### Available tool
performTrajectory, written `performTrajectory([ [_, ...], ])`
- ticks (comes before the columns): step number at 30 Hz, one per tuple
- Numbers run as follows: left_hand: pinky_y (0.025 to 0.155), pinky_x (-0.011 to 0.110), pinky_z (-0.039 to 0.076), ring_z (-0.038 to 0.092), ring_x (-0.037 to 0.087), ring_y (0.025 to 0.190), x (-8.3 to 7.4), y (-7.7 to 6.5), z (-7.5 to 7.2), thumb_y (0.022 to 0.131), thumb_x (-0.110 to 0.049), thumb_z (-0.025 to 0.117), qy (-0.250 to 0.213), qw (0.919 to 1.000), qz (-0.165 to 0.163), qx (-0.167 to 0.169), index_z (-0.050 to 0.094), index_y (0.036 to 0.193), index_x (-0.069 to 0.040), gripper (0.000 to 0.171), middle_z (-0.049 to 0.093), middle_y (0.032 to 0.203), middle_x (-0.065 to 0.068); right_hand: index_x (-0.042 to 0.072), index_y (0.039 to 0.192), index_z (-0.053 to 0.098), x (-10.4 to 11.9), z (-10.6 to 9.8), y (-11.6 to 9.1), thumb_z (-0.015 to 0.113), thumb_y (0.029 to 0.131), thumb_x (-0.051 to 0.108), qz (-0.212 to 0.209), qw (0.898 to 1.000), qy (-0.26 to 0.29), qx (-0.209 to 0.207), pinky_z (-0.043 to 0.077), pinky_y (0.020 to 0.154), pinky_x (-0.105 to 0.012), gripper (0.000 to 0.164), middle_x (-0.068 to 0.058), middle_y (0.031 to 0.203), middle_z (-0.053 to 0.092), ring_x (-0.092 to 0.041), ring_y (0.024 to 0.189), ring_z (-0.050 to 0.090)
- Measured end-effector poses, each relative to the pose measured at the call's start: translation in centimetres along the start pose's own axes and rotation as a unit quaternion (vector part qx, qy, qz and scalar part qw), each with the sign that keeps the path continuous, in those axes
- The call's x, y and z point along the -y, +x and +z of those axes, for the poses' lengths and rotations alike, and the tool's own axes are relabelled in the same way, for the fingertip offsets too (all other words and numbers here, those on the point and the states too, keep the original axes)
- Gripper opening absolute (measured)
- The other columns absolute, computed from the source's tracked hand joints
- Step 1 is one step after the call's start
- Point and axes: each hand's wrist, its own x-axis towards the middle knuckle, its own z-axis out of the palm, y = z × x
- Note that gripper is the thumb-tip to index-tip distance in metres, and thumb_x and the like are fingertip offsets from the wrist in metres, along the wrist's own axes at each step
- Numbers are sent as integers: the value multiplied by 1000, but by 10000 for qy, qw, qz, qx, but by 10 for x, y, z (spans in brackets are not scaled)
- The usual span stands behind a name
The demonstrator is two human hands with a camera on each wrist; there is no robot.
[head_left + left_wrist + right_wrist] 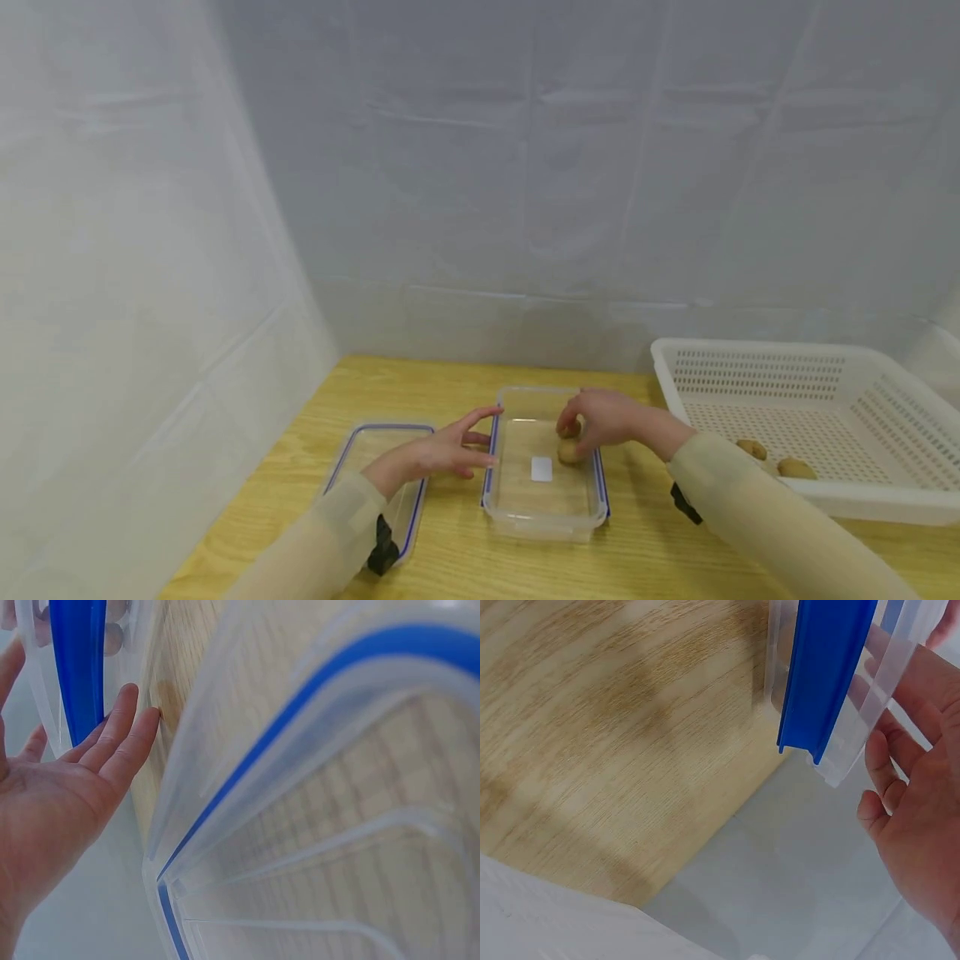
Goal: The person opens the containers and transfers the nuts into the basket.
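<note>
A clear plastic food container [517, 500] with blue side clips stands in the middle of the table. My right hand [603, 417] reaches over its right wall, thumb and fingers bent around a small tan potato [572, 430] inside; part of that potato is hidden by the fingers. Another potato [567, 452] lies just nearer to me, right by the thumb. My left hand [442, 454] has its fingers spread, fingertips at the container's left edge, beside a blue clip [79, 667]. Beneath the left forearm lies the clear lid [375, 442] with a blue seal.
At the right stands a large white perforated basket [765, 346], with potatoes [797, 468] near its front wall. A small white label [542, 469] shows on the container's floor. White sheeting [480, 208] encloses the wood-grain table [300, 467] behind and at the left.
</note>
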Motion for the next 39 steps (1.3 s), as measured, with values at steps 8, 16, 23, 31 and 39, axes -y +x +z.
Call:
performTrajectory([
  [8,86,46,49,41,40,130,-1,0,0,93,-17,68,-55,10000,-28,-27,20,155,-24,79,31,148,27,12,101,75,-5,6,5,82,75,20,-7,9999,-24,111,45,94,-40,28,5,96,70,-15,91,62],
  [16,87,47,49,40,40,130,-2,0,0,93,-17,68,-30,10000,-5,-7,20,155,-24,78,30,148,28,14,99,75,-3,7,7,81,74,17,-137,9991,-383,122,48,82,-33,26,8,93,70,-9,86,64],
  [23,88,48,48,38,41,132,-1,0,0,93,-18,67,-2,10000,-23,-12,21,155,-26,78,28,150,27,16,100,76,2,12,10,80,77,16,-230,9959,-873,96,39,95,-51,23,9,95,70,-10,90,62],
  [31,88,48,48,39,41,131,1,0,0,93,-19,68,-13,10000,-36,-26,21,155,-25,78,31,148,28,10,99,75,4,20,14,81,73,9,-353,9983,-385,266,49,84,-33,27,4,96,70,-14,91,62],
  [39,87,47,48,40,41,130,1,1,-1,92,-19,69,27,10000,8,-56,21,155,-25,79,31,148,29,12,101,75,4,22,17,83,70,9,-319,9978,-507,287,48,85,-33,32,5,96,69,-14,91,62],
])
